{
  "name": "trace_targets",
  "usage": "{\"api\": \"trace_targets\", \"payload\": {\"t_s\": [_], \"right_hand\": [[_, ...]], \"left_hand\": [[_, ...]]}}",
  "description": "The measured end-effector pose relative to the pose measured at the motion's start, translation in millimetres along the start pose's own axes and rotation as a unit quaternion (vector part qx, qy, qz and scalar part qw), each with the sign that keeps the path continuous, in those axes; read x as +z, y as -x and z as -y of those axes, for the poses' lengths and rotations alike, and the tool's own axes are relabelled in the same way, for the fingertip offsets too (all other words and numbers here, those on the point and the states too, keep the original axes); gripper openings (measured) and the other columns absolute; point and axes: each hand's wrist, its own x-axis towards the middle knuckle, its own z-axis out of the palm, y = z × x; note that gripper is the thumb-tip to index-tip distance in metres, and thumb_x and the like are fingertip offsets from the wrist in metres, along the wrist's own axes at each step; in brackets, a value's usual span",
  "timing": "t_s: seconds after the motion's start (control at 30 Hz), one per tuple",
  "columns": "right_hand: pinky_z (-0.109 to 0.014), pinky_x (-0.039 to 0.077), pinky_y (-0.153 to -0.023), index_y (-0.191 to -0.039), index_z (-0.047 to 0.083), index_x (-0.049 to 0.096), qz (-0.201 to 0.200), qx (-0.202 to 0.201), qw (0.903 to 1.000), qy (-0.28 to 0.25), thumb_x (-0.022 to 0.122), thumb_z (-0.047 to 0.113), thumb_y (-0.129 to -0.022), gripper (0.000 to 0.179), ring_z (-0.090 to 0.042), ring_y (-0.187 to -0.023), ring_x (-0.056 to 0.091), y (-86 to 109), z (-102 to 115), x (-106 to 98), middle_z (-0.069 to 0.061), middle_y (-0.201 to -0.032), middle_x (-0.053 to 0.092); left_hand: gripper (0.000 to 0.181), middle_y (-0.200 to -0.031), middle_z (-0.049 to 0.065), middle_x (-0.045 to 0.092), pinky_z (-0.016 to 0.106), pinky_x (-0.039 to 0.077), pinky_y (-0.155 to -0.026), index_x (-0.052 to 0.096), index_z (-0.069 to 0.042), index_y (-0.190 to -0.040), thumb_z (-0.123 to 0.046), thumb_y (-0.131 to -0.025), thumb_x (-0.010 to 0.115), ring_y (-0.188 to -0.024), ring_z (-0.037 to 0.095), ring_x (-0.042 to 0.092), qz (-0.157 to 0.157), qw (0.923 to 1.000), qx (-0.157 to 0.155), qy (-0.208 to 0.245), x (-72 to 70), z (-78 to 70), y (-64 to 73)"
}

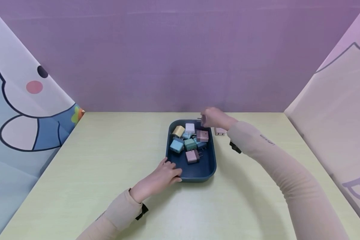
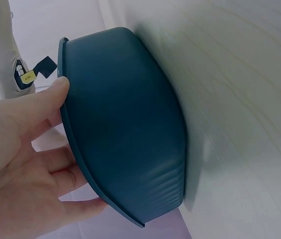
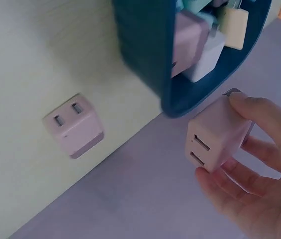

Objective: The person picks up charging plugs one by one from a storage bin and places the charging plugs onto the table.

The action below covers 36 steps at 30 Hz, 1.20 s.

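We see a right hand [image 1: 214,117] pinching a pink, boxy, plastic-looking charger plug [image 3: 220,129] between thumb and fingertips, its two USB slots facing out from the grasp. The held plug is raised just beyond the far right rim of a deep, rounded-corner, dark blue plastic-looking tray [image 1: 200,171].

At the opposite, near left corner, we find a left hand [image 1: 162,175] gripping the tray's rim, thumb at the outer edge and fingers, slightly apart, reaching over it.

A second pink, boxy charger plug [image 3: 75,127] lies on the pale wood-grain table [image 1: 117,143], outside the tray, to the right of the pinching fingers and nearer to us.

Between the two sets of fingers, the tray holds a heap of plugs: we make out a gold one [image 1: 178,130] and a white one [image 1: 190,128] nearest the right fingertips, a dusky pink one [image 1: 202,135], green [image 1: 190,144] and blue [image 1: 177,146] ones mid-heap, and a pink-and-dark one [image 1: 192,156] closest to the left fingertips.
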Motion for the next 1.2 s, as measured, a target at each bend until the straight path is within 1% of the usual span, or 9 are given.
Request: {"api": "trace_targets", "payload": {"t_s": [0.3, 0.4, 0.57, 0.63, 0.83, 0.97, 1.03, 1.1, 1.2], "right_hand": [[-0.038, 0.047, -0.076, -0.091, -0.003, 0.063, -0.003, 0.042, 0.9991, -0.006, 0.063, 0.007, -0.078, 0.016, -0.028, -0.084, 0.058, 7.6, -24.1, -3.2, -0.015, -0.089, 0.063], [-0.039, 0.047, -0.076, -0.094, -0.004, 0.062, -0.002, 0.062, 0.9979, -0.019, 0.062, 0.006, -0.078, 0.018, -0.028, -0.084, 0.058, 10.3, -32.7, -2.6, -0.016, -0.09, 0.062], [-0.037, 0.047, -0.074, -0.092, -0.003, 0.063, 0.012, 0.095, 0.9949, -0.032, 0.063, 0.005, -0.078, 0.016, -0.026, -0.081, 0.058, 12.4, -44.4, -1.7, -0.015, -0.09, 0.062], [-0.037, 0.048, -0.073, -0.089, -0.003, 0.063, 0.018, 0.11, 0.9931, -0.034, 0.063, 0.006, -0.078, 0.014, -0.026, -0.08, 0.058, 12.9, -47.6, -1.1, -0.015, -0.089, 0.062], [-0.035, 0.049, -0.07, -0.089, -0.003, 0.062, 0.029, 0.15, 0.987, -0.05, 0.06, 0.006, -0.079, 0.013, -0.024, -0.076, 0.059, 14.5, -54.4, 1.2, -0.015, -0.087, 0.062], [-0.032, 0.046, -0.064, -0.085, -0.003, 0.061, 0.035, 0.177, 0.9825, -0.048, 0.057, 0.005, -0.079, 0.01, -0.023, -0.071, 0.055, 16.6, -58.6, 1.5, -0.014, -0.082, 0.061], [-0.03, 0.043, -0.061, -0.081, -0.001, 0.06, 0.031, 0.187, 0.9809, -0.043, 0.056, 0.006, -0.079, 0.008, -0.021, -0.068, 0.051, 17.6, -61.3, 2.0, -0.012, -0.079, 0.059], [-0.029, 0.039, -0.058, -0.076, 0.0, 0.057, 0.027, 0.195, 0.9795, -0.041, 0.055, 0.006, -0.08, 0.007, -0.02, -0.064, 0.046, 18.8, -63.6, 3.0, -0.011, -0.074, 0.055], [-0.027, 0.035, -0.054, -0.068, 0.004, 0.049, 0.026, 0.212, 0.976, -0.044, 0.054, 0.008, -0.081, 0.014, -0.016, -0.057, 0.039, 20.0, -66.7, 4.5, -0.008, -0.069, 0.046]], "left_hand": [[0.011, -0.071, -0.006, 0.045, 0.054, 0.026, -0.097, 0.055, -0.016, -0.081, -0.025, -0.086, 0.056, -0.075, 0.014, 0.045, 0.0, 1.0, -0.003, 0.004, 1.6, 1.2, -0.3], [0.012, -0.07, -0.007, 0.045, 0.054, 0.026, -0.097, 0.055, -0.016, -0.081, -0.026, -0.087, 0.055, -0.074, 0.014, 0.045, -0.003, 1.0, -0.001, 0.003, 2.6, 1.3, -0.2], [0.012, -0.071, -0.007, 0.044, 0.054, 0.026, -0.098, 0.055, -0.016, -0.081, -0.027, -0.087, 0.055, -0.074, 0.013, 0.045, -0.001, 1.0, -0.004, 0.004, 3.1, 1.4, -0.6], [0.013, -0.071, -0.007, 0.045, 0.053, 0.026, -0.098, 0.055, -0.016, -0.081, -0.027, -0.087, 0.055, -0.075, 0.013, 0.045, 0.001, 1.0, -0.006, 0.004, 2.9, 1.5, -0.6], [0.012, -0.071, -0.007, 0.045, 0.053, 0.026, -0.098, 0.055, -0.016, -0.081, -0.027, -0.087, 0.055, -0.075, 0.014, 0.045, 0.001, 1.0, -0.006, 0.003, 3.0, 1.6, -0.4], [0.012, -0.071, -0.006, 0.045, 0.053, 0.026, -0.098, 0.056, -0.015, -0.082, -0.027, -0.087, 0.055, -0.075, 0.014, 0.045, -0.002, 1.0, -0.007, 0.004, 2.8, 0.9, -0.1], [0.011, -0.071, -0.006, 0.045, 0.054, 0.026, -0.098, 0.056, -0.015, -0.082, -0.026, -0.087, 0.056, -0.075, 0.014, 0.045, -0.003, 1.0, -0.008, 0.004, 2.5, 0.7, 0.2], [0.011, -0.072, -0.006, 0.046, 0.054, 0.026, -0.098, 0.056, -0.015, -0.083, -0.026, -0.086, 0.056, -0.075, 0.014, 0.045, -0.005, 1.0, -0.008, 0.003, 2.1, 0.3, 0.5], [0.011, -0.071, -0.006, 0.045, 0.054, 0.026, -0.098, 0.056, -0.016, -0.082, -0.026, -0.086, 0.056, -0.075, 0.014, 0.045, -0.008, 0.9999, -0.006, 0.0, 1.9, -0.1, 0.9]]}}
